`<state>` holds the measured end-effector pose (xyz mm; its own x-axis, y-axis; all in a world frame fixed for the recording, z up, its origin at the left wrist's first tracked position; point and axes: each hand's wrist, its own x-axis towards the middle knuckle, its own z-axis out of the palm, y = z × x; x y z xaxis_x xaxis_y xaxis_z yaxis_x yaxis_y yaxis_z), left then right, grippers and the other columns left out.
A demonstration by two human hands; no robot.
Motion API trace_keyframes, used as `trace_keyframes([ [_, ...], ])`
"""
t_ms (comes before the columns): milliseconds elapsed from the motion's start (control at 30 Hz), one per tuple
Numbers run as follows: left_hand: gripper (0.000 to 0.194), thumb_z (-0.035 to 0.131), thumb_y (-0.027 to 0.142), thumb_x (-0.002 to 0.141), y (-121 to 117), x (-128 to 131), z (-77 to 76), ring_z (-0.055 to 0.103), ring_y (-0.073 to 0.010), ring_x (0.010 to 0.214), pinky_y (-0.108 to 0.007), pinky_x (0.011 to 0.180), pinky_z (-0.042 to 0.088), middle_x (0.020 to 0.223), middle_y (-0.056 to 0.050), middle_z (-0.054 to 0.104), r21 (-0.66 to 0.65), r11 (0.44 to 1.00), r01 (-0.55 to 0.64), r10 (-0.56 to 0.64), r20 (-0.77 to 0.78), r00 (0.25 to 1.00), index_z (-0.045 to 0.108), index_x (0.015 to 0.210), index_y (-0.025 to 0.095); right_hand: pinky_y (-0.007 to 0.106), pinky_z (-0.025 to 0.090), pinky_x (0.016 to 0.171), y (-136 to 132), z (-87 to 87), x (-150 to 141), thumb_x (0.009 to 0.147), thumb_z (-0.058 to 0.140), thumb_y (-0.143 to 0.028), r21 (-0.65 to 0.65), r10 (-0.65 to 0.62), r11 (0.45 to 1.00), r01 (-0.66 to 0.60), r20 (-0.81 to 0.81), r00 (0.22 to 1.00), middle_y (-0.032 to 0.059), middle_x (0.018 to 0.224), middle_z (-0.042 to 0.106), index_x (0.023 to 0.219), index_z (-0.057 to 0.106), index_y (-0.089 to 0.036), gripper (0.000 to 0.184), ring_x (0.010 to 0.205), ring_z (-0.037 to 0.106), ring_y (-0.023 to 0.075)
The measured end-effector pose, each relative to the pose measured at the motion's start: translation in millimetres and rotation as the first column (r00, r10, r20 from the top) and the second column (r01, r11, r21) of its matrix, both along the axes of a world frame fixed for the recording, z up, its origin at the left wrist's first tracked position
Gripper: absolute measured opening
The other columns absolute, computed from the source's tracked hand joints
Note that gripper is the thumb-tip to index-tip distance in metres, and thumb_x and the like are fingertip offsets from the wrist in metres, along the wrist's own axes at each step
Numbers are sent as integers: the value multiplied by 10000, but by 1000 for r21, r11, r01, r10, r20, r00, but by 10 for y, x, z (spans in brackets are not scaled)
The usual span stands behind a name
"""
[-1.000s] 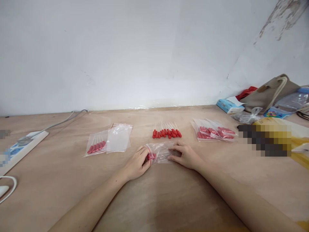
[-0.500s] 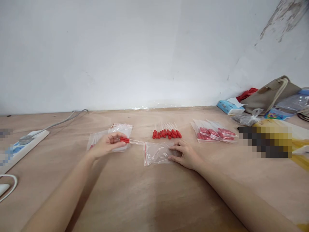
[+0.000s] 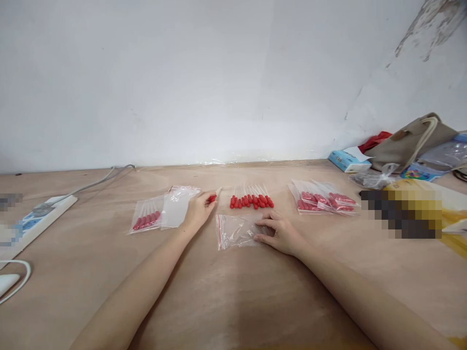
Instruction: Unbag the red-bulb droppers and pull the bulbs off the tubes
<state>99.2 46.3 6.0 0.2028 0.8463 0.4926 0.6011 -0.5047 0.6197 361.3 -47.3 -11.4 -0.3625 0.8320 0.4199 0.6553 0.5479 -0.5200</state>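
Observation:
My left hand (image 3: 200, 208) is closed around glass droppers with red rubber bulbs (image 3: 212, 198), their thin clear stems pointing up and away. Most of the bulbs are hidden by the fingers, so I cannot tell how many are held. My right hand (image 3: 275, 233) grips the right end of a clear zip-lock bag (image 3: 235, 232) lying flat, its red-lined edge to the left. Just beyond that bag lies a row of several red-bulbed droppers (image 3: 251, 200), stems toward the wall.
On the left, a zip-lock bag of droppers (image 3: 148, 218) lies beside a stack of bags (image 3: 177, 209). More filled bags (image 3: 323, 199) lie on the right. Farther out are a tissue pack (image 3: 346, 162), a handbag (image 3: 401, 143), yellow plastic (image 3: 412, 189) and a power strip (image 3: 54, 216).
My left hand has moved right and away from me with the droppers, which now point toward the wall instead of at the bag. My right hand and its bag have stayed put.

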Motion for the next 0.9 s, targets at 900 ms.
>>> trace_keyframes([
  [900,229,445,295,848,-589,23,26,539,-177,1005,-346,911,419,999,-58,616,96,993,65,-67,14,998,613,963,191,330,454,769,-4,6,0,713,617,-436,12,6,1000,-7,15,1000,57,902,552,979,629,-218,344,848,534,177],
])
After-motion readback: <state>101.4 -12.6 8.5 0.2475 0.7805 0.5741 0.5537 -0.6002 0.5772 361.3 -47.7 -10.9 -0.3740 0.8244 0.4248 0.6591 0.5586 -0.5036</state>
